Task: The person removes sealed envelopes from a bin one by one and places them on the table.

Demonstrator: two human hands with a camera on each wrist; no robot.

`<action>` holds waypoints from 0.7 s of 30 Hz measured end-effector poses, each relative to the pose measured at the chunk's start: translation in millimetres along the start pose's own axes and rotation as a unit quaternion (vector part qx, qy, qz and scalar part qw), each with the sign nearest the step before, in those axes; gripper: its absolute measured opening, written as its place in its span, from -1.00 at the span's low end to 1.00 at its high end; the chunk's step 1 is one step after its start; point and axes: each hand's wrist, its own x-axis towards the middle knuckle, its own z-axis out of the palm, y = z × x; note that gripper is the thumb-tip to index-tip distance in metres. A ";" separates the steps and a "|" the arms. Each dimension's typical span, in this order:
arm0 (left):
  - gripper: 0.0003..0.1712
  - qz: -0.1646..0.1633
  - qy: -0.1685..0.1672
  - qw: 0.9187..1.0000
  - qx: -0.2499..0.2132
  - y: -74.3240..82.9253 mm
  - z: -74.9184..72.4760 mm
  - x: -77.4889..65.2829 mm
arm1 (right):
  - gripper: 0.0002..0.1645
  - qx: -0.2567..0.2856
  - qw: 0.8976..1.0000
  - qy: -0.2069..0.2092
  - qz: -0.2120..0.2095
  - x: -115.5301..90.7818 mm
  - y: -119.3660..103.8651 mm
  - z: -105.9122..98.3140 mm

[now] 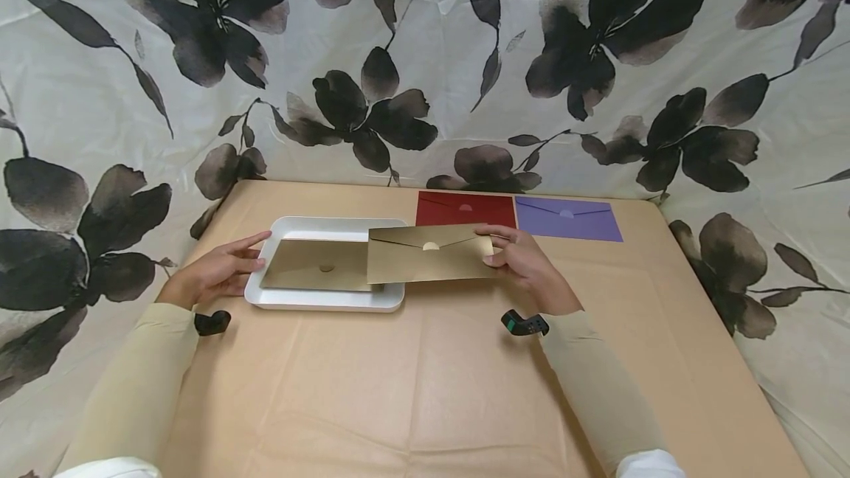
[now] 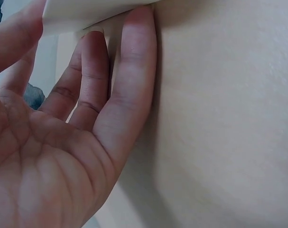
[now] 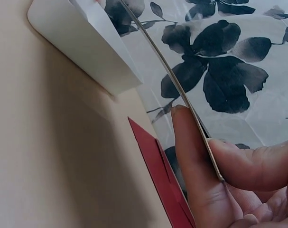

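Note:
My right hand pinches a gold envelope by its right end, thumb on one face and fingers on the other. The right wrist view shows this envelope edge-on, tilted above the table. Its left end overlaps the white tray in the head view. Inside the tray lies another gold envelope, partly covered by the held one. At the tray's left end, my left hand holds the rim. In the left wrist view its fingertips reach under the tray's edge.
A red envelope and a purple envelope lie side by side at the table's back edge. Tan paper or cloth covers the table. Behind it hangs a floral sheet.

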 end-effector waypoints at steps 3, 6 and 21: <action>-0.04 0.000 0.000 1.000 -0.001 1.4 0.3 0.2 | -0.24 -0.007 1.000 0.000 -0.003 -1.4 0.6 -5.1; -0.05 -0.002 -0.002 1.000 -0.008 1.9 -0.1 0.2 | -0.26 -0.014 1.000 0.004 -0.003 -2.5 1.6 -8.8; -0.06 -0.010 -0.002 1.000 -0.016 -1.3 0.1 3.0 | -0.26 -0.008 1.000 -0.001 -0.006 -13.7 4.9 -32.3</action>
